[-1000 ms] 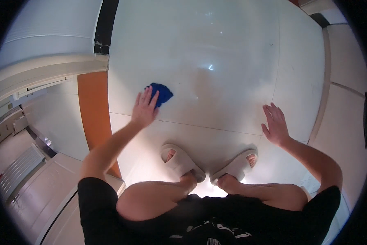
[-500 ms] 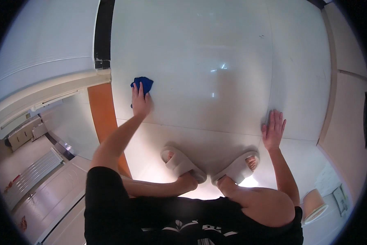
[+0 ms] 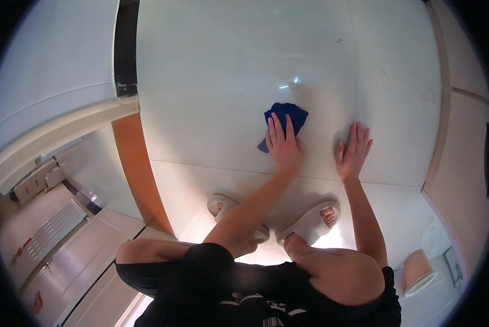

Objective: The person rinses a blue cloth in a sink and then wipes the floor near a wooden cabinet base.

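Note:
My left hand [image 3: 284, 147] holds a crumpled dark blue cloth [image 3: 297, 116] against the pale, glossy floor tiles. Its fingers reach forward over the cloth, which spreads out ahead of them; a small corner pokes out on the left. Beneath the palm, the rest of the cloth is hidden. Farther right, my right hand [image 3: 353, 151] rests flat on the floor with its fingers stretched out and nothing in them. A gap of bare tile separates the two hands.
My feet in beige slippers [image 3: 309, 222] are close behind the hands. An orange-brown threshold strip [image 3: 134, 163] and a white door frame [image 3: 59, 128] border the left side. Pale panels [image 3: 462, 131] line the right edge, with a peach-coloured bin [image 3: 419, 272] at lower right.
My left hand has slid the blue cloth across the floor to the right, from near the door frame to the middle. My right hand stays flat on the tiles.

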A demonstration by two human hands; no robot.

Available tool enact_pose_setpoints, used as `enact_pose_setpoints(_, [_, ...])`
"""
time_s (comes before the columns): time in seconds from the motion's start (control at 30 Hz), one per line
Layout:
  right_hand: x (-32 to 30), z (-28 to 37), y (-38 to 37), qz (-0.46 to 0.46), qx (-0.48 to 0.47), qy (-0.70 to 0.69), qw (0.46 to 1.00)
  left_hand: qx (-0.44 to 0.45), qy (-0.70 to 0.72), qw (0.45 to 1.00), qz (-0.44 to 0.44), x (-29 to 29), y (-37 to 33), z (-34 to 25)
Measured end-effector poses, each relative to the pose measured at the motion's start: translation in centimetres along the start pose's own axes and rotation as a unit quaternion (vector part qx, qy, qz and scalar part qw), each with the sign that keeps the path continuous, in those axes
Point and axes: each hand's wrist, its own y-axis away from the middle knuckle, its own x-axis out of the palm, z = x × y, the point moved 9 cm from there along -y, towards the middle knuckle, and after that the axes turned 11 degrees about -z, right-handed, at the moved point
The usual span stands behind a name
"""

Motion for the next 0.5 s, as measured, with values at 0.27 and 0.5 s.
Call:
enact_pose_setpoints(0.27, [0.5, 0.8, -0.2, 0.027, -0.007, 0.013, 1.0, -0.072, -0.158, 0.977, -0.123, -7.0, -8.6, 20.2])
enact_pose_setpoints(0.5, [0.6, 0.8, -0.3, 0.03, 0.0, 0.027, 0.999, -0.12, -0.095, 0.971, -0.184, -6.6, -12.2, 23.0])
